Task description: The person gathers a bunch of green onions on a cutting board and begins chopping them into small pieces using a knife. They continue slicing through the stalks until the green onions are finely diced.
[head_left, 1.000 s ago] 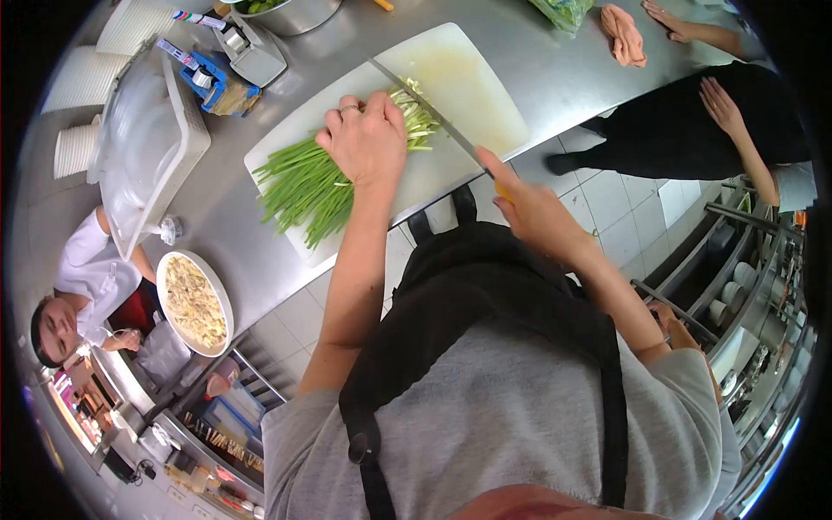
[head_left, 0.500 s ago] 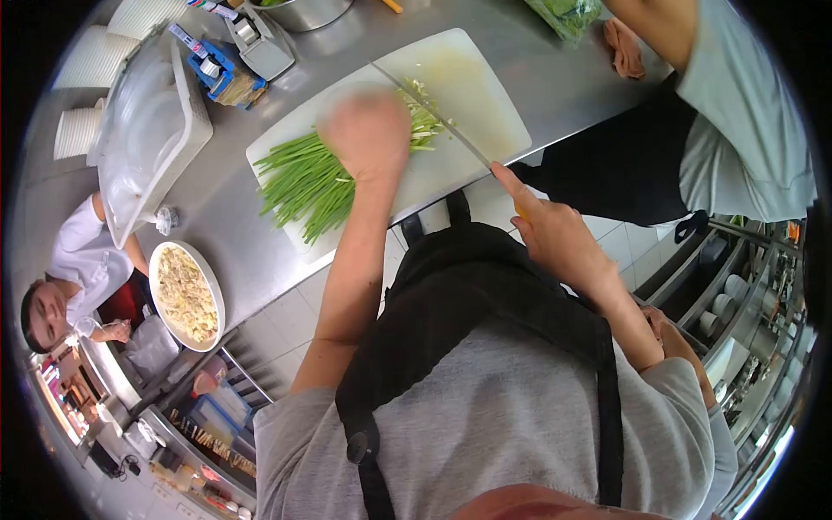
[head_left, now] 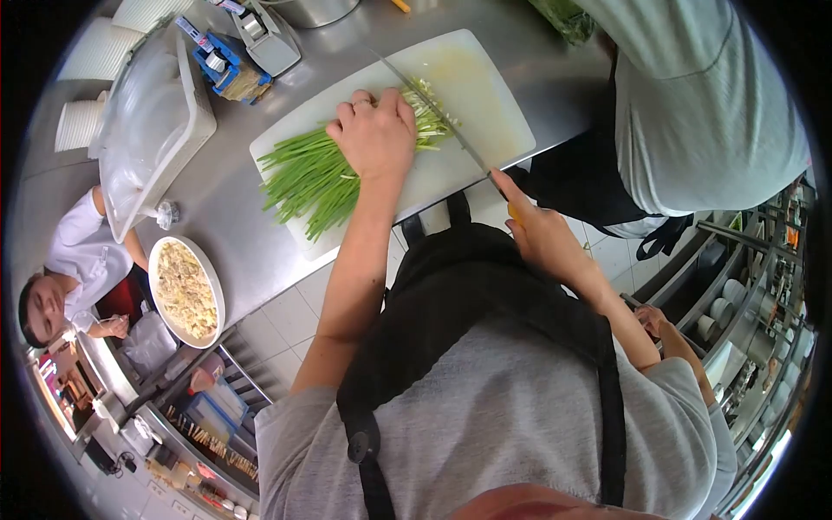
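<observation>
A bunch of spring onions (head_left: 303,186) lies across the white cutting board (head_left: 490,74), green ends to the left. My left hand (head_left: 377,139) presses down on the bunch with bent fingers, gripping it near the pale ends. My right hand (head_left: 542,230) is closed around the yellow handle of a long kitchen knife (head_left: 471,152). The blade slants over the board, just right of the bunch, with its tip at the board's far edge. Small cut pieces (head_left: 423,89) lie along the blade. Most of the handle is hidden in my fist.
A white oval dish (head_left: 217,299) of chopped food stands at the counter's left edge. Behind it are a plastic-lined white bin (head_left: 186,143) and a blue tape dispenser (head_left: 230,78). One co-worker in grey (head_left: 711,113) stands close at right; another in white (head_left: 78,230) is at left.
My left hand, blurred before, now shows sharply on the bunch. The knife stays at nearly the same slant. The co-worker at right has leaned further in over the counter.
</observation>
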Tool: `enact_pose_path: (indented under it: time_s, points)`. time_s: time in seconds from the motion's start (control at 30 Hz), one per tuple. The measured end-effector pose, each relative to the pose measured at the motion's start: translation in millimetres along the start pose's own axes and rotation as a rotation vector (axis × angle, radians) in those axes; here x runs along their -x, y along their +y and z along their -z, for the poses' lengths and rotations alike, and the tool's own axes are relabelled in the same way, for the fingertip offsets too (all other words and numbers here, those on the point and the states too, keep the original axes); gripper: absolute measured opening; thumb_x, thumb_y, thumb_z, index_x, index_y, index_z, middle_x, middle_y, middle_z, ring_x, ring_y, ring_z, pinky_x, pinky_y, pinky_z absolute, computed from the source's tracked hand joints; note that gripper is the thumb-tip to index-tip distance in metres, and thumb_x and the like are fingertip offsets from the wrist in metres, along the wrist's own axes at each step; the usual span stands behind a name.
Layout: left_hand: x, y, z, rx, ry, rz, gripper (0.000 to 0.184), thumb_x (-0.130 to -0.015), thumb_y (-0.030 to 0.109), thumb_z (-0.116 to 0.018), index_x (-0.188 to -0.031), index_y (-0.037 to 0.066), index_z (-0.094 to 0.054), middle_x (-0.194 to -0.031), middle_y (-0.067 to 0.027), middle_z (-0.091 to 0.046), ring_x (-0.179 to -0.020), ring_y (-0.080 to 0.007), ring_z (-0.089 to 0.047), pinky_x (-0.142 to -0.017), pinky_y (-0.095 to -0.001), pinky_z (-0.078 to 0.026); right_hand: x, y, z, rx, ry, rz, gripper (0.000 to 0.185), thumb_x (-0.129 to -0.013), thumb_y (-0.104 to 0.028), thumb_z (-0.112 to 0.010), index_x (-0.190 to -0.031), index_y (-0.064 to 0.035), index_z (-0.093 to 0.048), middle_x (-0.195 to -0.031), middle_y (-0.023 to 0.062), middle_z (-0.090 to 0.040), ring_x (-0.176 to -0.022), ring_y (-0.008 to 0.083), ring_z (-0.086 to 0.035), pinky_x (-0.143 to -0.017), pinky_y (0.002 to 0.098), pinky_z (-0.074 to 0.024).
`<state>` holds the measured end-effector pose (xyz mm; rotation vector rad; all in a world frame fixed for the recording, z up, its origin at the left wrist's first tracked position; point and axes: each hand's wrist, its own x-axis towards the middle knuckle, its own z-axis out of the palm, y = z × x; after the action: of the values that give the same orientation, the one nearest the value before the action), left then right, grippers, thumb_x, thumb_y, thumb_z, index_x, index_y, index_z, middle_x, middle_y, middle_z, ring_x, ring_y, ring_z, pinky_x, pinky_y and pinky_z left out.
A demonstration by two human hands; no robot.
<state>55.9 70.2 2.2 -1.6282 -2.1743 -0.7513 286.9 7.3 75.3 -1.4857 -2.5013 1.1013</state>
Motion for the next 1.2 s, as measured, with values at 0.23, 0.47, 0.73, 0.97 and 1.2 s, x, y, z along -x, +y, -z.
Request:
enact_pose_path:
  time_s: [0.23, 0.47, 0.73, 0.97, 1.2]
  points:
    - [0.6, -0.1, 0.3, -0.02, 0.002, -0.012, 0.012, -0.078, 0.026, -0.059, -0.077, 0.017, -0.066, -0.086, -0.0078, -0.06, -0.079, -0.0278, -0.052, -0.069, -0.0416, -0.034, -10.0, -3.1, 9.8, -0.043, 0.018, 0.025, 0.072, -0.085, -0.006, -0.054, -0.146, -0.0212, -0.017, -0.075, 0.0259, -0.06, -0.07, 0.0439, -0.059, -0.066, 0.052, -0.0443]
    - [1.9, -0.9, -0.7, -0.015, -0.005, -0.014, 0.013, -0.079, 0.027, -0.058, -0.077, 0.017, -0.066, -0.086, -0.0076, -0.059, -0.079, -0.0277, -0.052, -0.069, -0.0419, -0.034, 17.9, -17.3, 27.1, 0.065, -0.031, -0.015, 0.075, -0.085, -0.007, -0.056, -0.146, -0.0217, -0.015, -0.069, 0.0237, -0.061, -0.066, 0.041, -0.061, -0.064, 0.0498, -0.0484]
    - [1.8, -0.4, -2.0, -0.01, 0.017, -0.015, 0.013, -0.078, 0.026, -0.058, -0.075, 0.016, -0.066, -0.084, -0.0079, -0.059, -0.079, -0.0277, -0.051, -0.069, -0.0421, -0.033, 0.3, -6.7, 5.9, 0.016, 0.023, 0.045, 0.074, -0.084, -0.007, -0.055, -0.146, -0.0222, -0.016, -0.069, 0.0237, -0.06, -0.067, 0.0414, -0.061, -0.064, 0.0507, -0.0475]
    - [1.4, -0.2, -1.4, -0.007, 0.049, -0.013, 0.013, -0.077, 0.025, -0.059, -0.071, 0.015, -0.065, -0.083, -0.0082, -0.06, -0.077, -0.0275, -0.051, -0.068, -0.0414, -0.033, 7.1, -2.6, -2.3, 0.012, -0.046, -0.063, 0.072, -0.085, -0.009, -0.054, -0.146, -0.0222, -0.016, -0.074, 0.0269, -0.06, -0.069, 0.0461, -0.058, -0.066, 0.053, -0.0455]
    - [1.2, -0.3, -0.1, -0.049, -0.014, 0.004, 0.013, -0.08, 0.026, -0.057, -0.077, 0.019, -0.067, -0.085, -0.0055, -0.062, -0.079, -0.0274, -0.055, -0.069, -0.0417, -0.036, -25.2, 3.5, 1.3, -0.084, 0.011, 0.001, 0.072, -0.086, -0.01, -0.053, -0.146, -0.0241, -0.016, -0.072, 0.0263, -0.06, -0.068, 0.0451, -0.059, -0.066, 0.0519, -0.0461]
